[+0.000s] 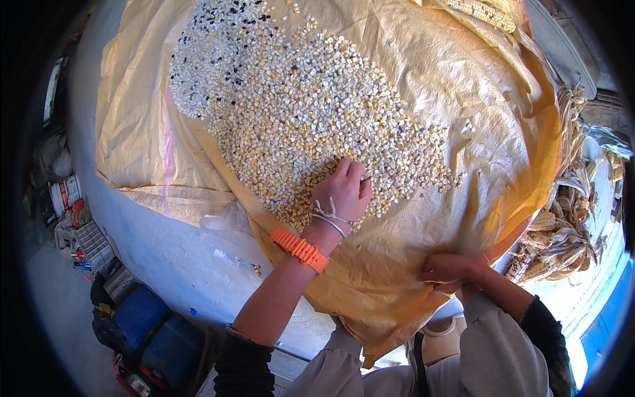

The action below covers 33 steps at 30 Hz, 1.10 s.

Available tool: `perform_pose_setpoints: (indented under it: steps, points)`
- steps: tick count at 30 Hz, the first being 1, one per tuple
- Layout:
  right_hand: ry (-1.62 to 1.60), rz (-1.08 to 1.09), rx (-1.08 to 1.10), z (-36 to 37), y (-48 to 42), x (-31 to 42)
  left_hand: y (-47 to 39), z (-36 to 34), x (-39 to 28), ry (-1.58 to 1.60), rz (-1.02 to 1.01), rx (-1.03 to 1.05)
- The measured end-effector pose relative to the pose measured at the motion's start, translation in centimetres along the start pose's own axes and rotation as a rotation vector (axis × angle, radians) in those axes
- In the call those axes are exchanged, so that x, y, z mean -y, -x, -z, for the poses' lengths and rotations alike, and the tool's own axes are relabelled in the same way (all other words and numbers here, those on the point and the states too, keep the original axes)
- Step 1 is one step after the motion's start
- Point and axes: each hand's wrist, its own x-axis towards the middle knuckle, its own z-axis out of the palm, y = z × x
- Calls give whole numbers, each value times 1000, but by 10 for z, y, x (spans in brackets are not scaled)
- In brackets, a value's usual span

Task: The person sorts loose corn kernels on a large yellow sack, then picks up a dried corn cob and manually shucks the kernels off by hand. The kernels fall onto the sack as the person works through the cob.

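Loose maize kernels (317, 114), mostly white and yellow with dark ones at the far left, lie spread over an orange woven plastic sack sheet (397, 278). My left hand (343, 191), with an orange strap and thin bracelets at its wrist, rests on the near edge of the kernels. Its fingers are curled downward, so whether they grip any kernels is hidden. Close to my lap, my right hand (451, 269) is bent over the near right border of the sheet. Its fingers are partly hidden, and I cannot tell if they pinch the sheet.
Dried maize cobs with husks (550, 238) lie right of the sheet, and another cob (483, 15) at the far right. Clear plastic film (230, 238) sits by the near left border. Blue containers (171, 342) and a white bucket (64, 193) stand at lower left.
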Motion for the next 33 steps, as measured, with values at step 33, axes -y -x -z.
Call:
perform_pose_setpoints:
  steps: [33]
  points:
    - [-7, 27, -21, 2, 0, 4, 202, 119, 102, 308, 848, -393]
